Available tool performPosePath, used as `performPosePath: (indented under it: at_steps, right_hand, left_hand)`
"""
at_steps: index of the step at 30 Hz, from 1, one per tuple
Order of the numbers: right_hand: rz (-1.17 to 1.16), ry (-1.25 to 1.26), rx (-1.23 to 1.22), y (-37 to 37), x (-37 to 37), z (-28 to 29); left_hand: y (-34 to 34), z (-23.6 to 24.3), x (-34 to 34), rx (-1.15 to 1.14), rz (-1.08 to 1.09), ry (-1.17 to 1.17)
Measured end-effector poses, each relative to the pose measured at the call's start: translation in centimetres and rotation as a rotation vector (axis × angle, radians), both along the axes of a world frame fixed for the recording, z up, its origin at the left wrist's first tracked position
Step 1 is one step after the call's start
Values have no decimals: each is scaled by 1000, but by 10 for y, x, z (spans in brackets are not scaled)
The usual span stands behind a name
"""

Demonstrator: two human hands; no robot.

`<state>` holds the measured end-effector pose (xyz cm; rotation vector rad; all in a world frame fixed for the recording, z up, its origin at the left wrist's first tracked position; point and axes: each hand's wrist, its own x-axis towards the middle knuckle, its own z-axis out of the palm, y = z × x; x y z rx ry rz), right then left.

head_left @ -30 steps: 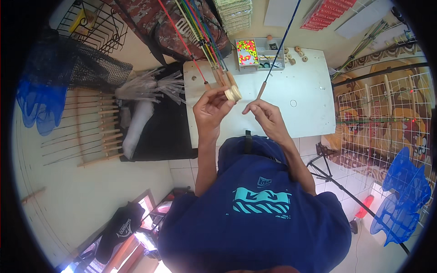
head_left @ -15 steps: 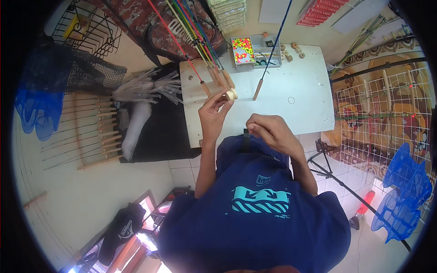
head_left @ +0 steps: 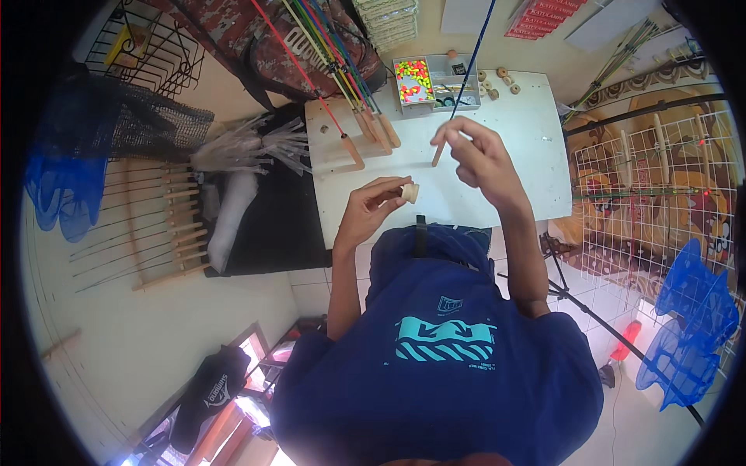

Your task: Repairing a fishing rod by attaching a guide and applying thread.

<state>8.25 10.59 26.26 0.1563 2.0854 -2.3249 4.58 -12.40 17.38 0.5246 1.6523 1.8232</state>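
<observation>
A small pale wooden spool (head_left: 409,192) is pinched between the thumb and fingers of my left hand (head_left: 371,206), above the table's near edge. My right hand (head_left: 483,161) is raised to the right of it, fingers curled and thumb pressed in. Whatever the right hand pinches, if anything, is too small to see. Just beside its fingertips in the picture is the wooden handle (head_left: 438,152) of a blue rod (head_left: 472,58). I cannot tell whether the hand touches that handle.
On the white table (head_left: 513,155), several rods with wooden handles (head_left: 374,130) lean at the left. A grey compartment tray (head_left: 437,106) with bright floats and a few small wooden spools (head_left: 494,82) are at the back. Blue nets (head_left: 691,311) and a wire grid (head_left: 637,179) stand right.
My right hand has moved up and away from my body, toward the blue rod's handle. My left hand has come down and slightly right, still holding the spool, which is now turned differently.
</observation>
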Motion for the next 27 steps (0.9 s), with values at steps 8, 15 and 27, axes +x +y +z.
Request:
performPosePath:
  at_steps: [8, 15, 27]
  right_hand:
    - [20, -321, -564, 9, -39, -85]
    - [-29, -458, -973, 2, -5, -140]
    - [93, -247, 13, -47, 55, -120]
  left_hand:
    - [4, 3, -2, 60, -79, 23]
    - [9, -8, -1, 251, 284, -137]
    - [25, -62, -4, 393, 793, -604]
